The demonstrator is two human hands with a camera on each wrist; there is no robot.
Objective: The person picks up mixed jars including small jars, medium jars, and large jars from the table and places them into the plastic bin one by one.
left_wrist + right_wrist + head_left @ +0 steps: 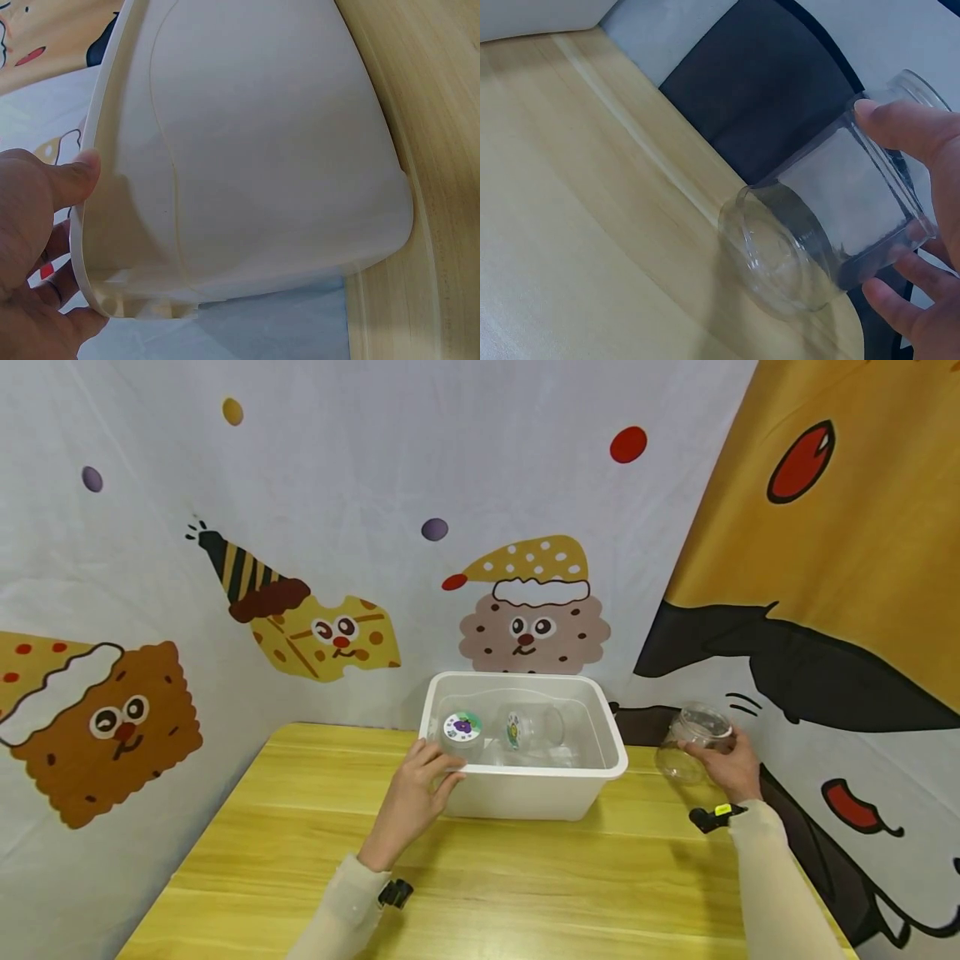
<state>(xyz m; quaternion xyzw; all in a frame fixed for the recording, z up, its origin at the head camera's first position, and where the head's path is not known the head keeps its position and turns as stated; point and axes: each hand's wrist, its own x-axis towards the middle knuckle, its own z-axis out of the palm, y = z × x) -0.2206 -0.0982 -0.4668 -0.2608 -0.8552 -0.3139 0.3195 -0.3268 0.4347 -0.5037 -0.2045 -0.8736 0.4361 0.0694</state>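
My left hand (417,785) grips the near left corner of a white plastic bin (525,795), thumb outside and fingers over the rim. Within the bin, a clear jar (462,748) stands under a round lid (462,727) with a purple fruit picture. Beside it a second clear jar (542,727) lies on its side, its printed lid (513,730) facing left. Right of the bin, my right hand (731,767) holds a clear, lidless jar (840,202) around its upper part. That jar's mouth points up, and its base is close over the table's back right edge.
The bin sits at the back of a yellow wood-grain table (540,885). Just behind stands a cloth backdrop (360,485) printed with cartoon snacks, which also runs along the right side near my right arm. The table's left edge slants toward me.
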